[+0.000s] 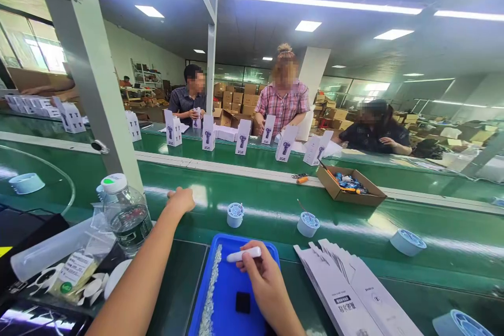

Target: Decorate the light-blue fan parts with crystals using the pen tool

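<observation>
Green belt [275, 194] runs crosswise ahead of both hands. Left of the left hand [181, 201] and nearer the body stands a clear bottle [128, 215], close beside the left forearm, so that elbow is best kept from swinging outward. The left hand is over the belt, fingers bunched and pointing away; whether they hold anything cannot be told.

Right of it, and nearer the body, lies a blue tray [228, 283] with a row of pale pieces [211, 286] along its left side; drawing the arm back over these calls for height. Beyond the tray, right of the left hand, sits a pale blue round part [235, 216], probably best gripped by its smooth side.

The right hand [263, 273] pinches a white tube [235, 256] above the tray; a light, steady grip should suit it. Below that hand is a black block [243, 302]. To its right, folded cartons [342, 289] deserve elbow room.
</observation>
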Tool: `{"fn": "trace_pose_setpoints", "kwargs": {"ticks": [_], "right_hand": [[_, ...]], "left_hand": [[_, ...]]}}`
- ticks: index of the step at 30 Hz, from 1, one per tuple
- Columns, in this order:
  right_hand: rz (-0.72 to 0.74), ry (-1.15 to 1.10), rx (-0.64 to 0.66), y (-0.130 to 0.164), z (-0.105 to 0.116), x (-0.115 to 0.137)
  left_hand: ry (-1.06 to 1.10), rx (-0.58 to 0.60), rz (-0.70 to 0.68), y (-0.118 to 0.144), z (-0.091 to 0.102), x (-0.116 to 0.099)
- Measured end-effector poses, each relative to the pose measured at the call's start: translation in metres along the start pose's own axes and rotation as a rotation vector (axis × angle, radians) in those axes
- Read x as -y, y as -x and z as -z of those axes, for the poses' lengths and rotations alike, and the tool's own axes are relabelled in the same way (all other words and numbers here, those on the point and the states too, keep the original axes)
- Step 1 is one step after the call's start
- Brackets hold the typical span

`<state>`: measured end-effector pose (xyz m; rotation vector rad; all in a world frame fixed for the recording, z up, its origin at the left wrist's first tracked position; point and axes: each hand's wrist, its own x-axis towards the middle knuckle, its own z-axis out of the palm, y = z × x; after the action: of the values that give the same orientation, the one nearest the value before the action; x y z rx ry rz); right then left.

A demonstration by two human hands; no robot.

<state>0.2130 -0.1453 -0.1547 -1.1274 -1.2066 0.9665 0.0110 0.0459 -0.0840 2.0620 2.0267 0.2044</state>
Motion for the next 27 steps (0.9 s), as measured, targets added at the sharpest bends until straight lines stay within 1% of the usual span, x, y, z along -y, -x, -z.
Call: {"fn": "trace_pose_setpoints", "kwargs": {"ticks": [3, 6, 9, 14, 17, 21, 23, 24, 27], "right_hand": [[0.004, 0.015, 0.01, 0.001, 0.001, -0.002], [-0.023, 0.022, 0.031, 0.001, 0.001, -0.002], [-0.047, 0.01, 0.024, 0.0, 0.001, -0.003], [-0.035, 0.061, -0.043, 0.001, 0.002, -0.004], [0.016, 0.151, -0.06, 0.002, 0.005, 0.001], [0.188, 0.394, -0.072, 0.003, 0.013, 0.01], [0.247, 0.453, -0.134, 0.002, 0.019, 0.013], [0.255, 0.448, -0.189, 0.002, 0.023, 0.013], [0.234, 0.396, -0.368, 0.001, 0.033, 0.012]], "left_hand": [[-0.026, 0.057, -0.016, -0.001, 0.003, -0.002], [-0.03, 0.145, -0.077, 0.001, 0.007, -0.008], [-0.052, 0.217, -0.111, 0.005, 0.008, -0.016], [-0.109, 0.236, -0.142, 0.014, 0.009, -0.022], [-0.132, 0.23, -0.149, 0.015, 0.006, -0.024], [-0.106, 0.209, -0.168, 0.012, 0.001, -0.025], [-0.083, 0.201, -0.166, 0.011, 0.001, -0.024], [-0.072, 0.2, -0.16, 0.011, 0.001, -0.024], [-0.04, 0.205, -0.134, 0.011, 0.003, -0.02]]}}
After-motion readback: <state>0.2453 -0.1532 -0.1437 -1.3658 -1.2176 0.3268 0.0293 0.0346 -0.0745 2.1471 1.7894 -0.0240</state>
